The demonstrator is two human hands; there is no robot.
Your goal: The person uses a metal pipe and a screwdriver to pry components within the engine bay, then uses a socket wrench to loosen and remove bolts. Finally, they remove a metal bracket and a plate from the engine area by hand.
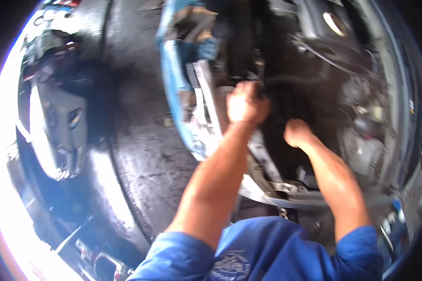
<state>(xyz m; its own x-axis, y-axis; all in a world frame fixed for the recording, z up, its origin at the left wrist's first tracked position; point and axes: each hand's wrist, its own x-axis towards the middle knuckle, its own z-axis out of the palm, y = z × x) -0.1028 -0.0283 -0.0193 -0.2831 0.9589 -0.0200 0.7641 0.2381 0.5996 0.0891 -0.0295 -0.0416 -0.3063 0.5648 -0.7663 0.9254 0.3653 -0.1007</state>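
Both my arms reach forward into an open car engine bay (314,84). My left hand (246,103) is closed in a fist at the front edge of the bay, gripping a dark part that I cannot make out. My right hand (296,132) reaches deeper into the dark middle of the bay; its fingers are hidden in the shadow, so I cannot tell what it holds. A metal front crossmember (267,187) runs under my forearms. My sleeves are blue.
The car's blue front body edge (171,79) curves along the left of the bay. A dark, stained workshop floor (136,140) lies to the left. Another grey car (61,126) stands at far left in bright light. Hoses and engine parts (361,117) fill the right.
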